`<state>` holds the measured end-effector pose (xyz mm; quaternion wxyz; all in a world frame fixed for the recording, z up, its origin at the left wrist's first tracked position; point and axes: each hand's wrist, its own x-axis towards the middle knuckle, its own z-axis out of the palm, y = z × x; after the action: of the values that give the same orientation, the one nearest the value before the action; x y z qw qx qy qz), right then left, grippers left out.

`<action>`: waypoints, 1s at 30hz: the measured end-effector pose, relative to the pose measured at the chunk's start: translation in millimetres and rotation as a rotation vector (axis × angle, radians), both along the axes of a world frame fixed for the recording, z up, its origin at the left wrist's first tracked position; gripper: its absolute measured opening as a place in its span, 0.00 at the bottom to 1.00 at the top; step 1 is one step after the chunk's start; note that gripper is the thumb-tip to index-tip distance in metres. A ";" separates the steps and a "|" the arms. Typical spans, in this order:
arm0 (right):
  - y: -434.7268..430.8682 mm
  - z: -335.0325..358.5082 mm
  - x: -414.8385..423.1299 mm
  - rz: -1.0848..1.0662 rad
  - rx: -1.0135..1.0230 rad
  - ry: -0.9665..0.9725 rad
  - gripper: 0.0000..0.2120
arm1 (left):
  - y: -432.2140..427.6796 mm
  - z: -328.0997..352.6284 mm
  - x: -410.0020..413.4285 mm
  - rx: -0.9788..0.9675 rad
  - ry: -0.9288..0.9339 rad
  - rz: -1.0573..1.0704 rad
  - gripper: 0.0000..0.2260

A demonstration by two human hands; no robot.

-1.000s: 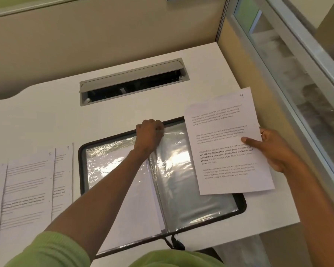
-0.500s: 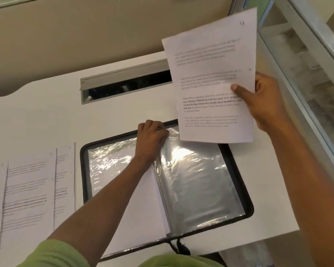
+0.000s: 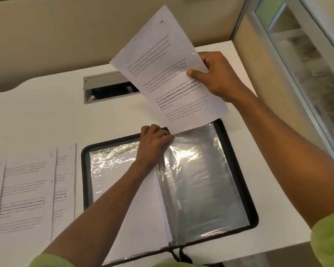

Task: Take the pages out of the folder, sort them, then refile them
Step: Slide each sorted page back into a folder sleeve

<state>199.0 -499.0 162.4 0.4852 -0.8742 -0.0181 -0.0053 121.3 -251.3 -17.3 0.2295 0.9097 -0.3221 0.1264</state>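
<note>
A black-edged folder [image 3: 245, 182] with clear plastic sleeves lies open on the white desk [image 3: 46, 112]. My left hand [image 3: 152, 145] pinches the top edge of the right-hand sleeve [image 3: 201, 189] near the spine. My right hand [image 3: 214, 74] holds a printed page [image 3: 162, 64] up in the air above the folder's top edge, thumb on its front, the sheet tilted with its lower corner close to my left hand. The left side of the folder [image 3: 114, 170] holds sleeves with white pages inside.
Several printed pages [image 3: 27, 199] lie overlapped in a row on the desk left of the folder. A grey cable slot [image 3: 104, 87] is set into the desk behind it. A partition wall and a glass panel [image 3: 297, 74] bound the desk at the back and right.
My right hand has lifted the page from beside the folder up above its top edge and tilted it. My left hand has stayed at the top of the sleeve.
</note>
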 end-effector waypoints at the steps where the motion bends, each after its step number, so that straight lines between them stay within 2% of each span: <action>1: 3.6 -2.6 2.6 0.012 -0.018 0.015 0.14 | 0.7 0.2 0.6 -0.003 0.002 -0.004 0.06; 14: 30.5 -59.0 20.9 0.105 0.040 0.322 0.15 | -2.8 2.1 7.3 -0.031 0.106 0.034 0.10; 19: 24.2 -87.2 21.6 0.094 -0.102 0.399 0.19 | -12.9 2.5 9.1 -0.034 0.270 0.104 0.07; 22: 17.1 -101.1 17.9 0.067 -0.170 0.457 0.15 | -26.0 4.6 8.5 -0.006 0.353 0.116 0.08; 30: 17.9 -116.6 9.1 -0.074 0.002 0.536 0.15 | -86.5 22.8 0.9 -0.054 0.512 0.067 0.08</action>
<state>208.1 -481.1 45.8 0.4731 -0.8440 0.1429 0.2083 122.2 -337.8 5.5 0.3234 0.9158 -0.2196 -0.0918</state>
